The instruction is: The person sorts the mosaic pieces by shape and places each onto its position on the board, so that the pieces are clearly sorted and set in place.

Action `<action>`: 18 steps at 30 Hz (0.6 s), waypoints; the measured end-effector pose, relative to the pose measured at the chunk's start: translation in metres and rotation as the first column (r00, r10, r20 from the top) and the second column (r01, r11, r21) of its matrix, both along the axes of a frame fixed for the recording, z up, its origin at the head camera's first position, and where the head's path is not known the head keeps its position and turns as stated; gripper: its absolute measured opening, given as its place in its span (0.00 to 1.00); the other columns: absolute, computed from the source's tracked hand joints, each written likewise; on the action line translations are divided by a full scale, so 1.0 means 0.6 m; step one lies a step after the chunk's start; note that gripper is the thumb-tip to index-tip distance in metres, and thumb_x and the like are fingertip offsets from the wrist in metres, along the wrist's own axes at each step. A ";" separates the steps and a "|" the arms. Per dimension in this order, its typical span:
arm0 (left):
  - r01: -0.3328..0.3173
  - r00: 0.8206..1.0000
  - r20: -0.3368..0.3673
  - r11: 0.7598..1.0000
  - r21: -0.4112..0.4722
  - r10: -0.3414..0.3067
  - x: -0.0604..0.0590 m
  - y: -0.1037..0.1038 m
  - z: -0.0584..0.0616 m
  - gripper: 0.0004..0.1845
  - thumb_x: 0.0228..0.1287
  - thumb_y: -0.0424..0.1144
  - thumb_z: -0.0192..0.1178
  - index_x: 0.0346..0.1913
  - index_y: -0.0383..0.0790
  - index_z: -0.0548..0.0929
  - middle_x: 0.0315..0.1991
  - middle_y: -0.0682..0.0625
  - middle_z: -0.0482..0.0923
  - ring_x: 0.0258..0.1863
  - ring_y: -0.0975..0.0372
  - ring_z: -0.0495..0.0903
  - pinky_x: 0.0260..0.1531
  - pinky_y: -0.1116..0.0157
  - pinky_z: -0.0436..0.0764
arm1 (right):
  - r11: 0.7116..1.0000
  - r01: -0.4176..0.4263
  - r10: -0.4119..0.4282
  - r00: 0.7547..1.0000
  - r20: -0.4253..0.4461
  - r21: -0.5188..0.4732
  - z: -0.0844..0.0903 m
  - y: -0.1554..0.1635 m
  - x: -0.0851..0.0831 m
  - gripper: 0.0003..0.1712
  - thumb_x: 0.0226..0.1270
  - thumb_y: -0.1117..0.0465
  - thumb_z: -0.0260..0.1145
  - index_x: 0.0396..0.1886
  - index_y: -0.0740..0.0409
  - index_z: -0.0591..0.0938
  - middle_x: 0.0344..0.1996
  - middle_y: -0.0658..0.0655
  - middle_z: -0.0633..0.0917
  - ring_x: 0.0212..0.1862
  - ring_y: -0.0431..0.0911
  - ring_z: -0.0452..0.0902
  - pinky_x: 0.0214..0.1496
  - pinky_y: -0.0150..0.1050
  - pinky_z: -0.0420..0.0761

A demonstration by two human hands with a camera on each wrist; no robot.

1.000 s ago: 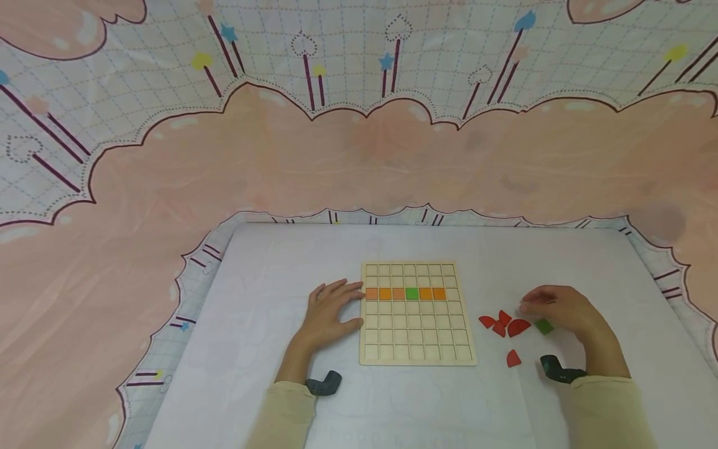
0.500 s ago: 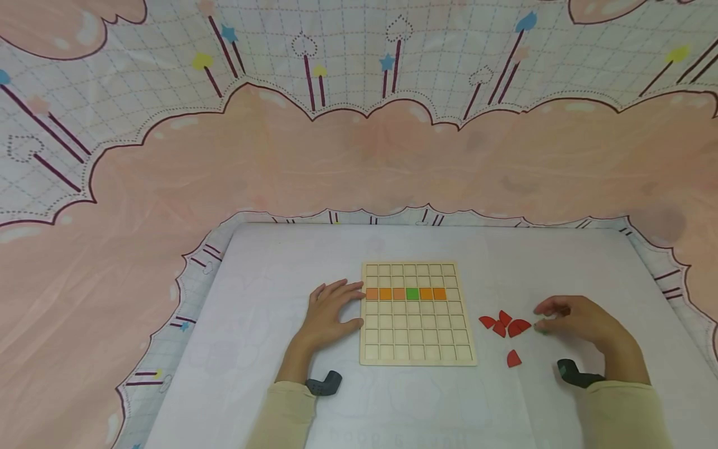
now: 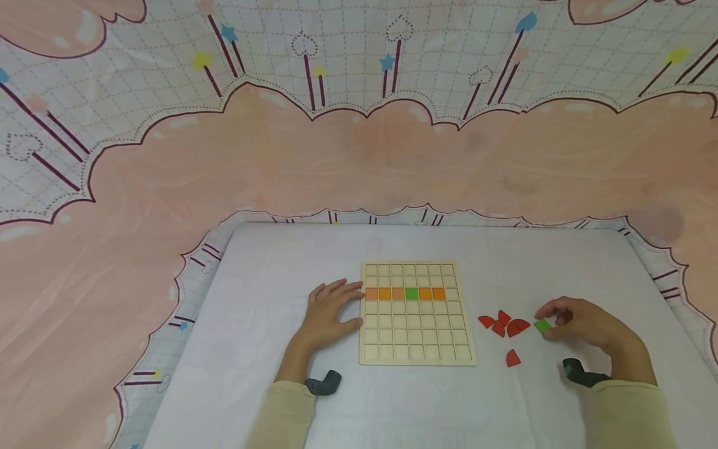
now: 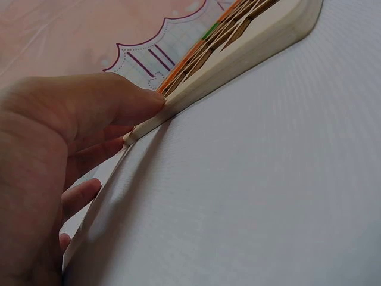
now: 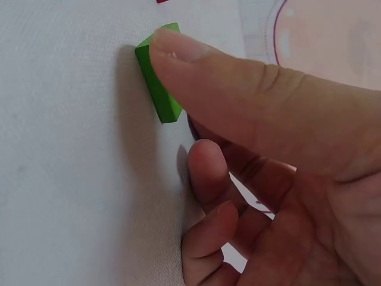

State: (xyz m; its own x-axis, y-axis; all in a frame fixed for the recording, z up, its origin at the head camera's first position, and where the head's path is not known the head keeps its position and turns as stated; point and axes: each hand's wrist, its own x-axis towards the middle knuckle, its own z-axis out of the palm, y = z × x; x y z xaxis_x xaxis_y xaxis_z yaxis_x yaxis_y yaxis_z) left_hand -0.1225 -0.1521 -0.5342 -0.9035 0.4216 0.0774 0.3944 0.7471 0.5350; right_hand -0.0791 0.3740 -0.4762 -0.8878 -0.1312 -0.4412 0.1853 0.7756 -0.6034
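Note:
A wooden grid board (image 3: 417, 350) lies on the white table, with one row of orange tiles (image 3: 384, 293) and a single green tile (image 3: 412, 293) among them. My left hand (image 3: 331, 308) rests with straight fingers against the board's left edge; in the left wrist view the thumb (image 4: 113, 101) touches the board's rim (image 4: 238, 59). To the right of the board, my right hand (image 3: 548, 324) pinches a small green square tile (image 3: 541, 325). The right wrist view shows that green tile (image 5: 156, 89) tipped on edge under the thumb (image 5: 238, 77), just above the cloth.
Several red quarter-round pieces (image 3: 503, 323) lie between the board and my right hand, with one more (image 3: 512, 358) nearer me. A pink and white patterned cloth (image 3: 359, 156) hangs behind the table. Black wrist cameras (image 3: 325, 382) sit at both cuffs.
My right hand shifted right and toward me, and its thumb and finger closed on the green tile, which now shows at the fingertips. The left hand stayed put.

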 end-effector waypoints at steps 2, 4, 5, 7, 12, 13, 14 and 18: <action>0.000 1.000 -0.001 1.000 -0.004 0.000 -0.001 0.000 0.000 0.28 0.58 0.52 0.67 0.64 0.56 0.81 0.75 0.61 0.69 0.78 0.55 0.60 0.77 0.42 0.46 | 1.000 -0.002 0.002 1.000 -0.006 0.005 0.001 0.000 -0.001 0.25 0.59 0.56 0.77 0.54 0.59 0.84 0.38 0.56 0.77 0.45 0.47 0.68 0.41 0.38 0.70; 0.002 1.000 -0.005 1.000 -0.005 -0.002 -0.001 0.000 -0.001 0.28 0.58 0.52 0.67 0.64 0.56 0.81 0.75 0.61 0.69 0.79 0.55 0.59 0.77 0.42 0.47 | 1.000 -0.007 0.007 1.000 -0.013 0.008 0.002 -0.001 -0.001 0.24 0.59 0.57 0.77 0.54 0.60 0.84 0.38 0.57 0.77 0.45 0.48 0.69 0.41 0.39 0.70; 0.001 1.000 -0.008 1.000 -0.007 -0.001 -0.001 0.000 -0.001 0.28 0.58 0.52 0.67 0.64 0.56 0.81 0.75 0.61 0.69 0.78 0.55 0.60 0.76 0.42 0.47 | 1.000 -0.006 0.006 1.000 -0.013 0.013 0.003 -0.002 -0.002 0.23 0.59 0.58 0.77 0.54 0.60 0.84 0.37 0.56 0.77 0.45 0.49 0.69 0.41 0.39 0.71; 0.002 1.000 -0.013 1.000 -0.005 -0.002 -0.001 0.000 -0.002 0.28 0.58 0.52 0.67 0.64 0.56 0.81 0.75 0.61 0.69 0.78 0.55 0.60 0.76 0.42 0.47 | 1.000 -0.008 0.009 1.000 -0.017 0.020 0.003 -0.003 -0.003 0.22 0.59 0.58 0.77 0.53 0.60 0.84 0.38 0.56 0.78 0.45 0.49 0.70 0.41 0.39 0.71; 0.002 1.000 -0.027 1.000 0.011 -0.001 -0.001 0.000 -0.003 0.28 0.57 0.51 0.68 0.63 0.56 0.81 0.74 0.61 0.70 0.78 0.55 0.61 0.76 0.42 0.48 | 0.998 -0.034 0.035 0.999 -0.039 0.044 0.001 -0.005 -0.007 0.20 0.59 0.57 0.77 0.49 0.59 0.84 0.39 0.55 0.81 0.44 0.49 0.71 0.42 0.39 0.73; 0.001 1.000 -0.028 1.000 0.013 0.000 -0.001 0.000 -0.003 0.28 0.57 0.51 0.68 0.63 0.56 0.81 0.74 0.61 0.70 0.78 0.55 0.61 0.76 0.42 0.48 | 0.998 -0.038 0.040 0.998 -0.043 0.050 0.000 -0.006 -0.007 0.20 0.59 0.57 0.77 0.49 0.58 0.84 0.40 0.55 0.81 0.44 0.49 0.72 0.42 0.39 0.73; -0.001 1.000 -0.027 1.000 0.014 0.001 0.000 0.001 -0.002 0.28 0.57 0.51 0.68 0.63 0.56 0.81 0.74 0.61 0.70 0.78 0.55 0.61 0.76 0.42 0.48 | 0.997 -0.042 0.045 0.998 -0.050 0.057 -0.001 -0.006 -0.008 0.20 0.58 0.56 0.77 0.48 0.58 0.84 0.40 0.55 0.82 0.44 0.49 0.72 0.42 0.40 0.74; -0.005 1.000 -0.011 1.000 0.007 0.005 0.000 0.001 0.000 0.28 0.57 0.51 0.68 0.63 0.56 0.81 0.74 0.61 0.70 0.78 0.55 0.60 0.77 0.43 0.47 | 0.995 -0.048 0.053 0.996 -0.068 0.082 -0.003 -0.009 -0.010 0.19 0.58 0.53 0.78 0.45 0.56 0.84 0.41 0.54 0.82 0.44 0.48 0.72 0.42 0.40 0.74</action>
